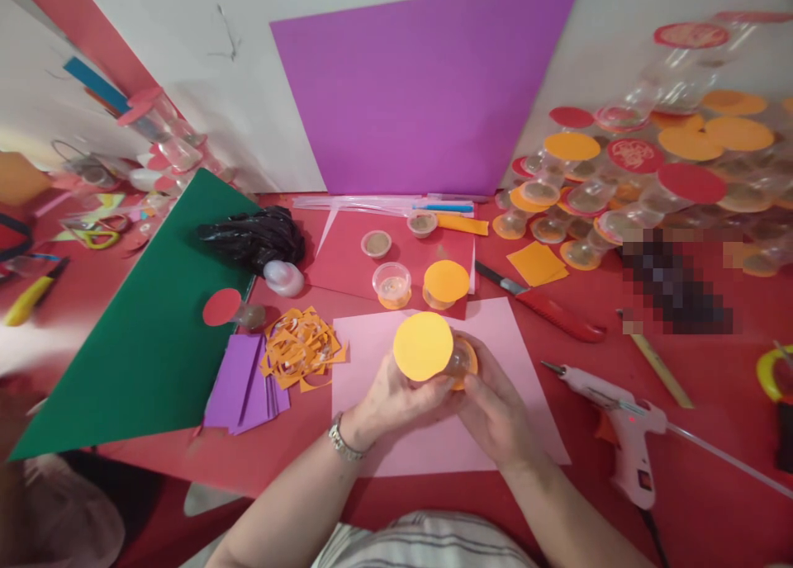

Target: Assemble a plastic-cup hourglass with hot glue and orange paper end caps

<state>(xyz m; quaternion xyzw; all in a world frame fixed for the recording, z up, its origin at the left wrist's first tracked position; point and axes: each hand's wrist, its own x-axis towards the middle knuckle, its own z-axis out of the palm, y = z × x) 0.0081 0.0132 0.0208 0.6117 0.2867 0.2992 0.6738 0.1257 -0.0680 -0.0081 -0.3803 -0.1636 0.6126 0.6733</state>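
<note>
Between both my hands, above a pink sheet (396, 456), is an hourglass-shaped piece (424, 347) made of clear plastic cups with yellow-orange discs on its ends. It is tilted, one disc facing up toward me. My left hand (396, 390) wraps its left side, a metal bracelet at the wrist. My right hand (496, 403) closes round the other end from the right. Just beyond them stand a clear cup (391, 286) on an orange disc and a second cup topped by an orange disc (446, 282). Two small cups of brownish filling (376, 244) sit farther back on red card.
A white glue gun (619, 411) lies at right, near a red-handled cutter (557, 312). Finished cup pieces (632, 172) crowd the back right. At left are orange scraps (301, 349), purple cards (241, 382), a black bag (254, 236) and a slanted green board (149, 345).
</note>
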